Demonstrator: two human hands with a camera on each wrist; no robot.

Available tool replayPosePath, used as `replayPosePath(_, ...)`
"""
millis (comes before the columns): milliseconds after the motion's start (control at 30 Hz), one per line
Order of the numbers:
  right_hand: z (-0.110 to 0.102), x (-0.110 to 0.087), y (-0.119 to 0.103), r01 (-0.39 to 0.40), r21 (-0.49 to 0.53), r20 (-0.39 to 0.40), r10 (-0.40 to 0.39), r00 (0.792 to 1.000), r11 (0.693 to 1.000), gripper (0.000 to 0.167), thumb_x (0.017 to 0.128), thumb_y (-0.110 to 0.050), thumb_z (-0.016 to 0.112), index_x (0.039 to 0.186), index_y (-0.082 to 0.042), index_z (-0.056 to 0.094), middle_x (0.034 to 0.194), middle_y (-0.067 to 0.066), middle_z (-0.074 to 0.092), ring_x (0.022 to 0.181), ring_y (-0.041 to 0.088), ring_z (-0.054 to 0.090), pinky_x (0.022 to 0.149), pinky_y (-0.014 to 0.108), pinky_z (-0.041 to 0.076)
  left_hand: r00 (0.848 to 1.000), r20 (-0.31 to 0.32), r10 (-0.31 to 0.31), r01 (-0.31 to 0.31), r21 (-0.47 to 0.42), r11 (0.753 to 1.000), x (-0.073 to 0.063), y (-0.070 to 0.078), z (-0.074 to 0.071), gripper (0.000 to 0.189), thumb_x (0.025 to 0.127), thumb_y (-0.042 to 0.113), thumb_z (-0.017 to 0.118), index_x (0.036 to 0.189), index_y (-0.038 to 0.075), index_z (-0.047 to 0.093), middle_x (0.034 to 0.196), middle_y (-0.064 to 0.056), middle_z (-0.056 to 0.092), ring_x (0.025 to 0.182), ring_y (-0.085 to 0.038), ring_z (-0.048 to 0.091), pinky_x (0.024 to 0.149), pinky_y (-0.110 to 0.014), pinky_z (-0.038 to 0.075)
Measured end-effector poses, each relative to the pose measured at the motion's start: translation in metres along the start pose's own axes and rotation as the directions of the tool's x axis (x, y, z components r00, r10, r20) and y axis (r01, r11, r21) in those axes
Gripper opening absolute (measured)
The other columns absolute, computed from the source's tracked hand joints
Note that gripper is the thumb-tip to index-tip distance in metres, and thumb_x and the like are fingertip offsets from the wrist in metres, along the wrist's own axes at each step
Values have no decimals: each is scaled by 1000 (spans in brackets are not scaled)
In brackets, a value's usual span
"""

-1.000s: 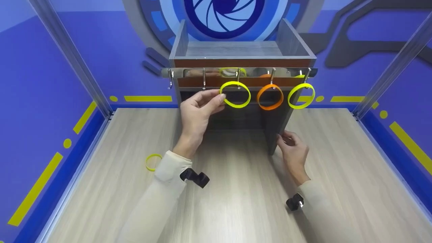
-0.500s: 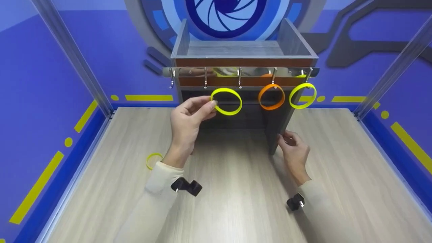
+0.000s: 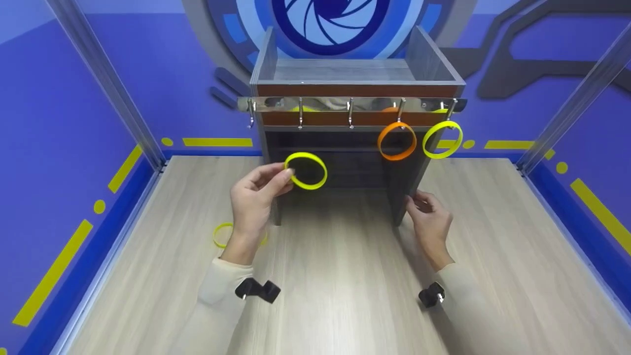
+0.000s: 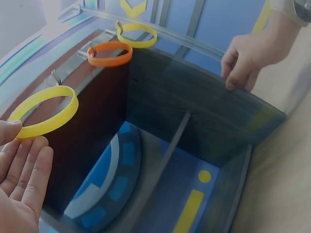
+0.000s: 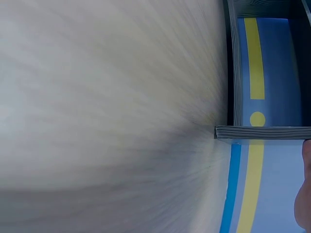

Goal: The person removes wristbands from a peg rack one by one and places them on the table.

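Observation:
My left hand [image 3: 254,199] pinches a yellow wristband [image 3: 324,172] by its left side, between thumb and fingertips, in front of the shelf's dark lower opening. The same yellow wristband [image 4: 73,108] appears at the left of the left wrist view. My right hand [image 3: 431,219] grips the front edge of the right side panel [image 3: 402,207] of a grey wooden shelf. On the hook rail [image 3: 325,104] across the shelf front, an orange wristband [image 3: 380,143] and another yellow wristband [image 3: 459,143] hang at the right. The three hooks to their left carry nothing.
Another yellow ring [image 3: 215,236] lies on the wooden table [image 3: 325,291], partly hidden behind my left wrist. Blue printed walls [image 3: 54,123] with metal corner posts [image 3: 106,84] enclose the table. An open tray top [image 3: 340,71] forms the upper part of the shelf.
My left hand has drawn the yellow wristband off the middle hook, moving it down and left, away from the rail. My right hand has stayed on the panel.

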State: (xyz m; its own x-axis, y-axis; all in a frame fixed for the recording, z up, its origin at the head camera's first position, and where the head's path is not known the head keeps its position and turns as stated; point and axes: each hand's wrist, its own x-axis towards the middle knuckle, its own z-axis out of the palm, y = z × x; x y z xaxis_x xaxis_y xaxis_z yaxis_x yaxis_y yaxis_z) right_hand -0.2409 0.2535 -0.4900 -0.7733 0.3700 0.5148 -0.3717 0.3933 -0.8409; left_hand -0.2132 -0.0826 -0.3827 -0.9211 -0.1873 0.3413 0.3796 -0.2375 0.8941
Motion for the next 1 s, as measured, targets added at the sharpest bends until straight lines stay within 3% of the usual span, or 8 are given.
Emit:
replayPosePath(167,0,1,0,10,6,-3,-10,1000,1000,15,90,11,77,105,13,75,100,25,76,83,7,73,74,9,57,998,-49,-40,39,-14,999,-6,-9,-17,20,91,0,83,108,-8,76,99,-19,77,86,-30,77,83,-41,67)
replayPosePath(367,0,1,1,-6,12,2,6,1000,1000,14,90,11,76,104,12,75,101,25,76,85,14,75,75,10,59,993,-94,-68,72,37,997,-14,-19,-41,22,92,3,83,110,-9,76,98,-18,77,86,-29,77,84,-44,66)
replayPosePath(533,2,2,20,-32,10,1,32,999,999,16,91,10,77,107,10,76,103,23,77,88,19,75,76,10,58,984,-152,-88,106,112,988,-19,-26,-62,25,94,5,83,111,-11,74,98,-16,77,87,-32,77,84,-42,66)
replayPosePath(700,2,4,39,-38,-24,4,38,999,999,17,92,6,79,109,5,77,104,17,77,88,14,73,75,9,57,971,-203,-122,154,150,977,-24,-34,-84,21,95,6,81,110,-8,75,99,-14,77,89,-29,78,85,-37,66)
replayPosePath(1000,-1,-1,7,-22,-18,20,22,1000,1000,16,93,7,76,109,9,75,102,22,76,86,8,72,75,8,56,933,-329,-142,198,143,970,-29,-48,-128,29,95,6,81,114,-14,72,94,-8,80,85,-16,77,84,-33,66)
